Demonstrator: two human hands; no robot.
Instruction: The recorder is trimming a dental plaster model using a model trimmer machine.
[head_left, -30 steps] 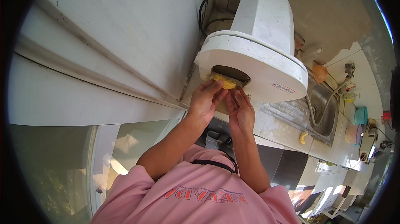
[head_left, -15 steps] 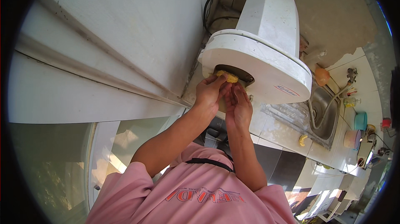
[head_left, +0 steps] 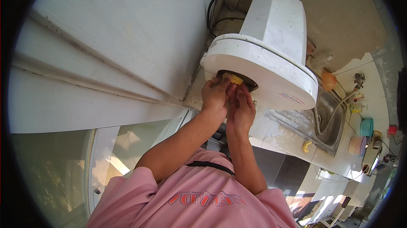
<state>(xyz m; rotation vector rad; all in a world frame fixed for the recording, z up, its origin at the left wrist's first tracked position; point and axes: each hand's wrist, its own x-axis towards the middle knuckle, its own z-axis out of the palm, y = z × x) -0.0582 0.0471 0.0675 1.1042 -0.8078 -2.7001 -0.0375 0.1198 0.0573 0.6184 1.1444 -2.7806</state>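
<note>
A lumpy yellow piece [head_left: 235, 79], its kind unclear, lies at the dark oval opening [head_left: 250, 84] in the front of a white machine [head_left: 263, 60] with a rounded housing. Thumb and fingers of my left hand [head_left: 214, 97] are closed on its left part. My right hand [head_left: 241, 110], palm turned up, pinches its lower right side with the fingertips. Both hands are side by side just below the opening, and the fingers cover part of the piece. How far the piece reaches into the opening cannot be seen.
To the right is a steel sink [head_left: 330, 120] with a hose and a tap [head_left: 359, 80]. Another curved yellow piece [head_left: 307, 146] lies on the tiled counter near it. Beyond are a teal tub [head_left: 366, 127] and an orange bowl [head_left: 328, 81]. A large white panel [head_left: 127, 33] fills the left.
Both hands have pushed the yellow piece slightly up toward the opening, and the fingers hide more of it. My right fingers have drawn closer together against it.
</note>
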